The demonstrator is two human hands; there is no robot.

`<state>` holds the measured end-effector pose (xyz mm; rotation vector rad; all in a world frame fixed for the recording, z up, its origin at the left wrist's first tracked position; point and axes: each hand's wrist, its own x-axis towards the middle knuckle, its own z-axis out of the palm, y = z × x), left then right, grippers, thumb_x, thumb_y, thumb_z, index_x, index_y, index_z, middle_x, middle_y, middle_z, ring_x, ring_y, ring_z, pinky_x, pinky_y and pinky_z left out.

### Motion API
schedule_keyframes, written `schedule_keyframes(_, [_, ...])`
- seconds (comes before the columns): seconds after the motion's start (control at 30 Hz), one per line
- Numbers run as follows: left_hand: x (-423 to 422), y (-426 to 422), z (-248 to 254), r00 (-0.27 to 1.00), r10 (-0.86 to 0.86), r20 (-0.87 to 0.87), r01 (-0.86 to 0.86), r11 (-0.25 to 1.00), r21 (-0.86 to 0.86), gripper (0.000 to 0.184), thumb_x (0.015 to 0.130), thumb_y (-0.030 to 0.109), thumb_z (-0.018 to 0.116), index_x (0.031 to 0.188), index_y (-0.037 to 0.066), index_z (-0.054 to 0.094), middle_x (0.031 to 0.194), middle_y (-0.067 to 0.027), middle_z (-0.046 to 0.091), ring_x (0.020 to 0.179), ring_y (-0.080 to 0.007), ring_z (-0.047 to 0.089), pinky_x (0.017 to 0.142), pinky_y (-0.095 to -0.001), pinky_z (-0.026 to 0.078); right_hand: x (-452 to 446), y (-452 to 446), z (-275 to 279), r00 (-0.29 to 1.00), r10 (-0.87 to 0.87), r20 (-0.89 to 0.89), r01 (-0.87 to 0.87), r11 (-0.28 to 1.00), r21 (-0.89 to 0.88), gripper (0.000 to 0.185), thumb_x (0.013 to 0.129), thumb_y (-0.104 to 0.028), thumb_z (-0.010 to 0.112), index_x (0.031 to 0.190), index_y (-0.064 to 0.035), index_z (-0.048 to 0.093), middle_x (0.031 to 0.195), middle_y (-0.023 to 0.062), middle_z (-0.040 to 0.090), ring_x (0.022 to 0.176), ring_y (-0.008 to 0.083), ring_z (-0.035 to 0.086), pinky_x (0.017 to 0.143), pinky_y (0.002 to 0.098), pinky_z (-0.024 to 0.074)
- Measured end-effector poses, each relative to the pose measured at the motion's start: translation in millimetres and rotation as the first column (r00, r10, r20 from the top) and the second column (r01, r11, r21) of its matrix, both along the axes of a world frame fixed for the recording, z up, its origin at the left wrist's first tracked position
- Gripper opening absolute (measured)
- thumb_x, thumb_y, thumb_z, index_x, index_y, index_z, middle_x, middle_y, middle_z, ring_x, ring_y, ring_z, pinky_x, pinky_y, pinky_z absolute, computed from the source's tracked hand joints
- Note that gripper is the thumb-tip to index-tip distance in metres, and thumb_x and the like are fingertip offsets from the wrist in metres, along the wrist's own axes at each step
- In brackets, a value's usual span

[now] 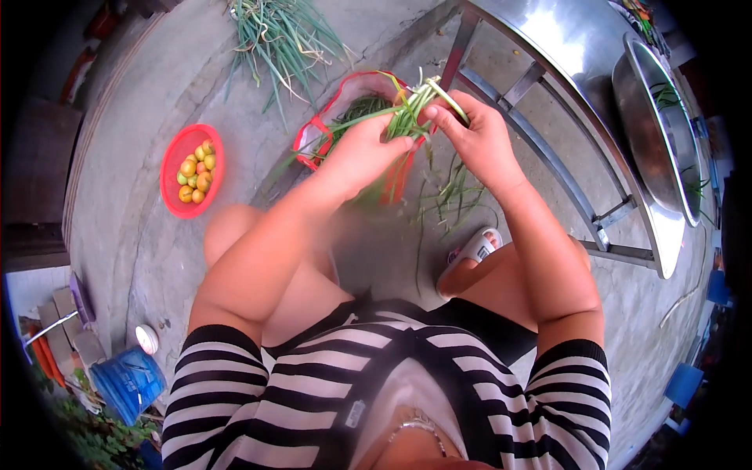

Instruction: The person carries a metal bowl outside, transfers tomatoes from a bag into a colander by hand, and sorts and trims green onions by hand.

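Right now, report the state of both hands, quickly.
Left hand: closed, holding a bunch of green stalks.
Right hand: closed, holding a pale stalk at the bunch's upper end.

Two hands (364, 157) (479, 137), one red basket (174, 163)

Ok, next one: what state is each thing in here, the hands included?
left hand, closed on the bunch of greens
right hand, thumb and fingers closed on its stalks
bunch of greens, held off the floor
red-trimmed bag, open, with leaves inside
red basket, holding round fruits
long green stalks, lying loose on the floor
metal basin, open, some greenery inside
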<state>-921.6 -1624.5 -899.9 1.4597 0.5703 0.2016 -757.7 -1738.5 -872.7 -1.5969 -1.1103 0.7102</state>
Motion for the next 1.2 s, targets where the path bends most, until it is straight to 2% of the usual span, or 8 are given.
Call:
schedule_keyframes(0.1, [0.5, -17.0, -1.0, 0.993, 0.092, 0.076, -0.116, 0.586, 0.802, 0.038, 0.092, 0.008, 0.059, 0.129, -0.001, 0.054, 0.12, -0.0134, 0.06, 0.103, -0.0305, 0.065, 0.091, -0.0361, 0.05, -11.3, 6.1, -6.0, 0.993, -0.032, -0.111, 0.024, 0.997, -0.069, 0.027, 0.094, -0.027, 0.07, 0.102, -0.001, 0.07, 0.086, -0.0004, 0.067, 0.081, 0.0059, 0.055, 0.074, 0.0241, 0.0463])
schedule_keyframes(0.27, [1.7, -26.7, 7.2, 0.979, 0.142, -0.147, 0.062, 0.479, 0.876, 0.068, 0.089, 0.007, 0.061, 0.149, 0.003, 0.029, 0.123, -0.0169, 0.052, 0.107, -0.0368, 0.059, 0.088, -0.042, 0.049, -16.0, 8.5, -9.2, 0.851, -0.037, -0.524, 0.008, 0.998, -0.057, 0.018, 0.091, -0.019, 0.069, 0.099, -0.0031, 0.068, 0.084, -0.0007, 0.066, 0.073, 0.0054, 0.054, 0.065, 0.0223, 0.0435])
schedule_keyframes(0.37, [6.8, -11.6, -2.3, 0.989, -0.013, 0.147, -0.048, 0.911, 0.41, 0.072, 0.09, 0.007, 0.063, 0.151, 0.004, 0.025, 0.132, -0.0146, 0.05, 0.103, -0.0285, 0.063, 0.092, -0.0398, 0.049, -4.4, 2.2, 0.3, 0.887, 0.011, -0.461, -0.087, 0.986, -0.144, 0.017, 0.092, -0.022, 0.069, 0.095, -0.0064, 0.065, 0.08, -0.0032, 0.061, 0.067, 0.0034, 0.047, 0.058, 0.0219, 0.0373])
schedule_keyframes(0.4, [5.9, -7.1, -3.8, 0.972, 0.034, 0.231, -0.027, 0.999, -0.032, 0.063, 0.092, 0.01, 0.064, 0.148, 0.003, 0.035, 0.13, -0.0117, 0.054, 0.103, -0.0201, 0.062, 0.094, -0.036, 0.049, -0.9, 1.0, 0.0, 0.886, 0.035, -0.463, -0.111, 0.984, -0.138, 0.016, 0.092, -0.021, 0.069, 0.096, -0.0059, 0.065, 0.082, -0.0027, 0.061, 0.07, 0.004, 0.049, 0.061, 0.0219, 0.0392])
schedule_keyframes(0.5, [2.0, 10.1, 6.2, 0.972, 0.044, 0.23, 0.106, 0.794, -0.599, 0.049, 0.093, 0.011, 0.063, 0.138, 0.002, 0.049, 0.12, -0.0092, 0.061, 0.104, -0.0173, 0.062, 0.093, -0.0327, 0.05, 3.5, 0.5, -1.8, 0.901, 0.082, -0.427, -0.136, 0.986, -0.098, 0.016, 0.092, -0.018, 0.068, 0.1, -0.0044, 0.065, 0.087, -0.0015, 0.064, 0.077, 0.0057, 0.054, 0.07, 0.0222, 0.0436])
schedule_keyframes(0.83, [-0.6, 11.1, 4.9, 0.986, -0.09, 0.139, 0.138, 0.911, -0.39, 0.039, 0.088, 0.014, 0.07, 0.125, 0.008, 0.058, 0.096, -0.0017, 0.06, 0.086, -0.0126, 0.057, 0.075, -0.0314, 0.05, 10.4, -5.9, 7.4, 0.981, -0.024, -0.192, 0.027, 1.0, 0.012, 0.013, 0.093, -0.016, 0.066, 0.098, -0.0045, 0.065, 0.08, -0.0058, 0.056, 0.073, 0.0035, 0.047, 0.065, 0.0203, 0.0377])
schedule_keyframes(0.97, [-1.6, 8.0, 12.2, 0.99, -0.041, 0.135, 0.089, 0.923, -0.374, 0.04, 0.088, 0.012, 0.072, 0.124, 0.005, 0.058, 0.104, -0.0031, 0.062, 0.092, -0.0117, 0.058, 0.083, -0.0287, 0.048, 29.6, -10.2, 13.3, 0.98, -0.156, -0.126, 0.156, 0.988, -0.012, 0.011, 0.093, -0.018, 0.067, 0.094, -0.0073, 0.065, 0.071, -0.0112, 0.046, 0.061, 0.0003, 0.035, 0.053, 0.0205, 0.0251])
schedule_keyframes(1.2, [-3.4, 12.9, 3.8, 0.996, -0.054, 0.069, 0.077, 0.912, -0.403, 0.037, 0.09, 0.015, 0.072, 0.122, 0.003, 0.057, 0.105, -0.0039, 0.063, 0.091, -0.0119, 0.059, 0.088, -0.028, 0.048, 61.5, -19.5, 13.9, 0.933, -0.332, -0.14, 0.337, 0.941, 0.015, 0.012, 0.092, -0.02, 0.066, 0.094, -0.0077, 0.067, 0.074, -0.0092, 0.052, 0.063, 0.0017, 0.04, 0.055, 0.0209, 0.0309])
